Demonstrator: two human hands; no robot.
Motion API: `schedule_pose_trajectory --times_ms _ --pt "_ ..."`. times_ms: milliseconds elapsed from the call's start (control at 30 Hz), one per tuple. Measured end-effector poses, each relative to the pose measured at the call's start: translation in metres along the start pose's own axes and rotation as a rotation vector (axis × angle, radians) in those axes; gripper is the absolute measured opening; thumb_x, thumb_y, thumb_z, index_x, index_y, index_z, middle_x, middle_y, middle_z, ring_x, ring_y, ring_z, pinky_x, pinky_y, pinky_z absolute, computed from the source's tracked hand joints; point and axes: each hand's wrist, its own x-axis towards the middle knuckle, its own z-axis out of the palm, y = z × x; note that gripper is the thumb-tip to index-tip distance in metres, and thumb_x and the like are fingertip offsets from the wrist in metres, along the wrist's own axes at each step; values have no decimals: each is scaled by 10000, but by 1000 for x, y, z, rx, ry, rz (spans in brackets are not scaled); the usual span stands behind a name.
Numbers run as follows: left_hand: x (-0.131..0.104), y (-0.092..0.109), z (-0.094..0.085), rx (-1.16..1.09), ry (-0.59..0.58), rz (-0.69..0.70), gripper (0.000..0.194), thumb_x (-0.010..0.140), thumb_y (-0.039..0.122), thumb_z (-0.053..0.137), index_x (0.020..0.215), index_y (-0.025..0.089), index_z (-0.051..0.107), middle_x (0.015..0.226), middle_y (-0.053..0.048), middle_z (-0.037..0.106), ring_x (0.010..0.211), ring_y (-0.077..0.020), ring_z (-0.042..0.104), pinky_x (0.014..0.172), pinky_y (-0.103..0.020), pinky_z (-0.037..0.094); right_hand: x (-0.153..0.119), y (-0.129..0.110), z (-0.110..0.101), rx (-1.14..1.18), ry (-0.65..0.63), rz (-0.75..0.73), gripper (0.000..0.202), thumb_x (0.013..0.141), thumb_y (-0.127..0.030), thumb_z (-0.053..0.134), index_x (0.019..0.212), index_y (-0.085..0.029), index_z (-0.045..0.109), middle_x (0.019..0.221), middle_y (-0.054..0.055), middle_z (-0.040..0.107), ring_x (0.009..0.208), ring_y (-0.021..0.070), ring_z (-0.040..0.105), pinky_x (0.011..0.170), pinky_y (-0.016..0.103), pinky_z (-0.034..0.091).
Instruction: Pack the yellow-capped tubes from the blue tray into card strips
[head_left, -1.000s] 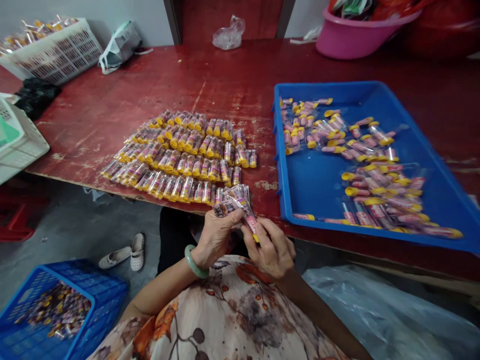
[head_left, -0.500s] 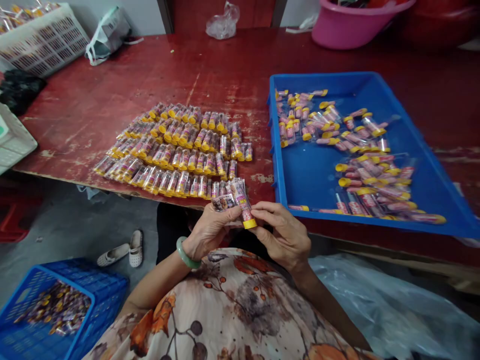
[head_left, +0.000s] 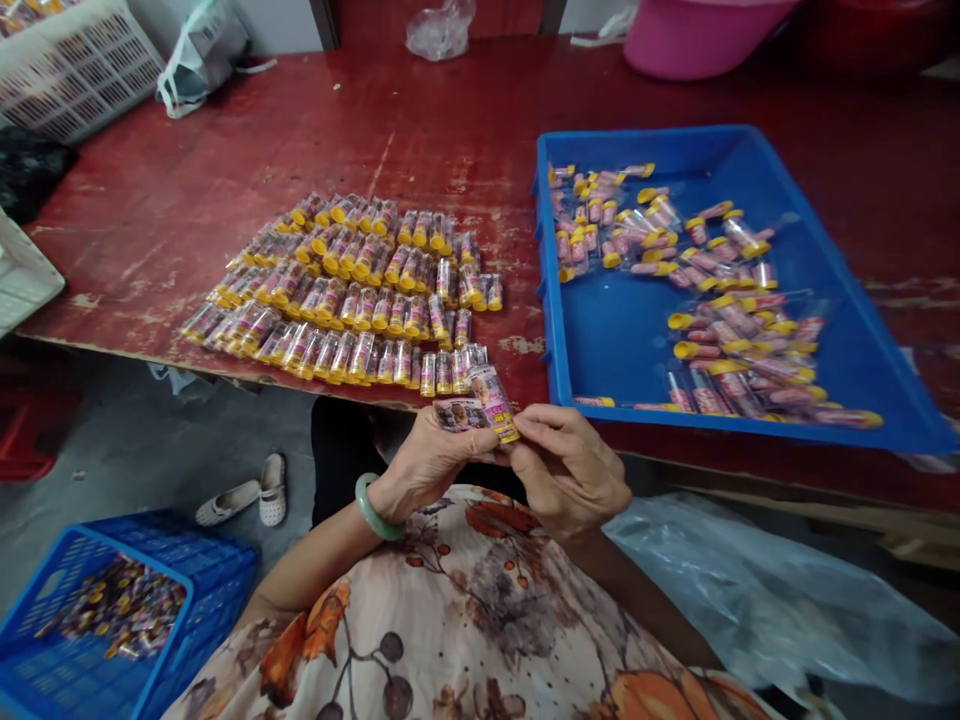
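Note:
In front of my body, a small clear tube (head_left: 492,395) with a printed wrapper tilts between my two hands. My left hand (head_left: 433,446), a green bangle on its wrist, is closed around it, its thumb across the lower part. Printed slips (head_left: 459,414) also stick out of that hand. My right hand (head_left: 574,468) pinches the tube's lower end from the right, fingertips and thumb pressed close. Rows of wrapped tubes with yellow caps (head_left: 352,290) lie just beyond on the red table. To the right, a blue tray (head_left: 559,345) holds loose tubes with pink contents (head_left: 739,340).
A blue basket (head_left: 214,560) with more tubes stands on the floor at left, near white shoes (head_left: 273,490). White crates (head_left: 97,75), a plastic bag (head_left: 441,30) and a pink tub (head_left: 697,40) line the table's far side. Clear plastic sheeting (head_left: 780,590) hangs at lower right.
The printed wrapper now reaches down over the tube's lower end, where pink contents and a yellow cap showed before. Both hands stay on the tube. The view has shifted slightly.

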Motion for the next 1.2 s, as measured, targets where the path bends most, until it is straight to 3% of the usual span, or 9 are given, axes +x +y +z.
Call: schedule_pose_trajectory --times_ms 367,767,1200 --pt "-3 -1 -3 -31 -59 6 329 566 250 932 821 131 760 786 -50 751 666 -148 691 639 -249 592 -1 -3 2 64 22 -6 288 797 23 642 952 -204 725 889 31 700 725 130 675 587 239 560" --pt "-4 1 -4 -36 -26 -5 370 516 271 954 783 124 745 747 -39 732 637 -140 671 630 -246 560 -3 -4 5 44 14 -44 291 802 11 636 943 -227 728 866 27 696 680 132 664 527 230 527" --pt "-5 4 -9 -61 -44 -36 346 545 242 943 808 119 754 763 -42 734 661 -143 678 647 -249 568 -18 6 7 -118 4 -115 284 801 -19 681 998 -217 727 911 42 715 713 129 681 572 224 543"
